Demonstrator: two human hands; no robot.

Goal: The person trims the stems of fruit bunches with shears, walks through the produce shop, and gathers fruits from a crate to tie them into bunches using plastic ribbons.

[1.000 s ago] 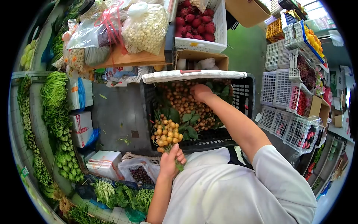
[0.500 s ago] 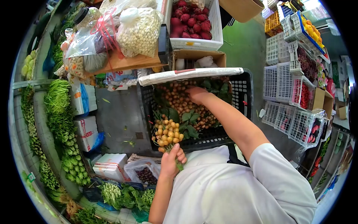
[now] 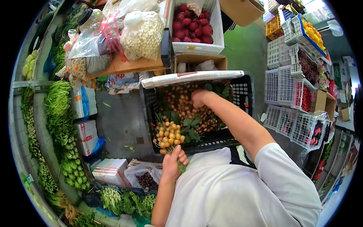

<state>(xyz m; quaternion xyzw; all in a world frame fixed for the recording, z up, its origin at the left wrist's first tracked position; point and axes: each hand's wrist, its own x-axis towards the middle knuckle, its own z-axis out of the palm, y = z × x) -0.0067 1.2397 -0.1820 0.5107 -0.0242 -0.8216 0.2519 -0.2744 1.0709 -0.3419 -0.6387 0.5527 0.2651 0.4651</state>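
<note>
My left hand (image 3: 175, 162) is closed round the stems of a bunch of yellow-orange round fruit (image 3: 168, 134), held over the near left corner of a black plastic crate (image 3: 244, 90). Inside that crate lie many brownish round fruits (image 3: 181, 100) with dark green leaves (image 3: 192, 128). My right hand (image 3: 199, 98) reaches in among these fruits, its fingers bent down and mostly hidden, so what they hold cannot be made out. Folded newspaper (image 3: 193, 77) rests along the crate's far edge.
Beyond the crate are a cardboard box (image 3: 223, 62) and a white crate of red fruit (image 3: 198, 48). Bagged goods (image 3: 141, 36) sit on a wooden table at the upper left. Leafy vegetables (image 3: 58, 109) line the left side; stacked white crates (image 3: 280, 85) stand at the right.
My right hand has shifted slightly within the fruit, staying low in the crate. My left hand keeps its hold on the bunch. The camera view has moved a little.
</note>
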